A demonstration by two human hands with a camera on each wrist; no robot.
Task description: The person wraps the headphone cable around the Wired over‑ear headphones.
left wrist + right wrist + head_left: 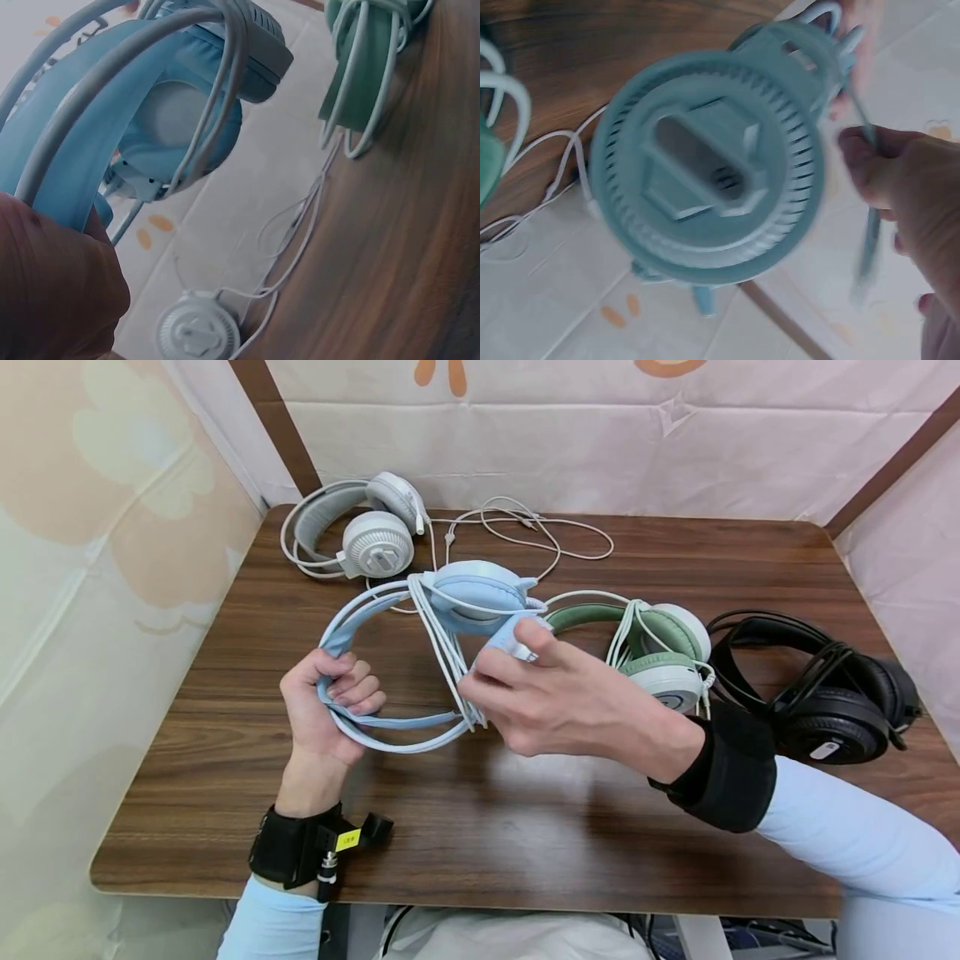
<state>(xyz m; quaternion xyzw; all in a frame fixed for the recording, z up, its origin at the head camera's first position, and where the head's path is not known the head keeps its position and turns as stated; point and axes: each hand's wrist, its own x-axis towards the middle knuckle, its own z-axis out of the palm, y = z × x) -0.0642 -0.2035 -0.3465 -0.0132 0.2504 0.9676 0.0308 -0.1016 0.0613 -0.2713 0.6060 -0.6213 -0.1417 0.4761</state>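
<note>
Light-blue headphones (480, 592) are held above the table, with pale cable strands (442, 639) wrapped across the headband and one ear cup. My left hand (322, 697) grips the headband, its fingers curled round the band; the left wrist view shows the hand (56, 281) at the lower left. My right hand (558, 697) is beside the nearer ear cup. In the right wrist view, the thumb and finger of that hand (907, 187) pinch a thin blue cable (871, 217), which is blurred. A round ear cup (712, 240) fills the middle of that view.
White headphones (378, 543) lie at the back left, their loose cable (577, 556) looping rightward. Green-and-white headphones (663, 681) with a bundled cable are on the right, beside black headphones (832, 727). All lie on a brown wooden table (225, 760) with fabric walls behind it.
</note>
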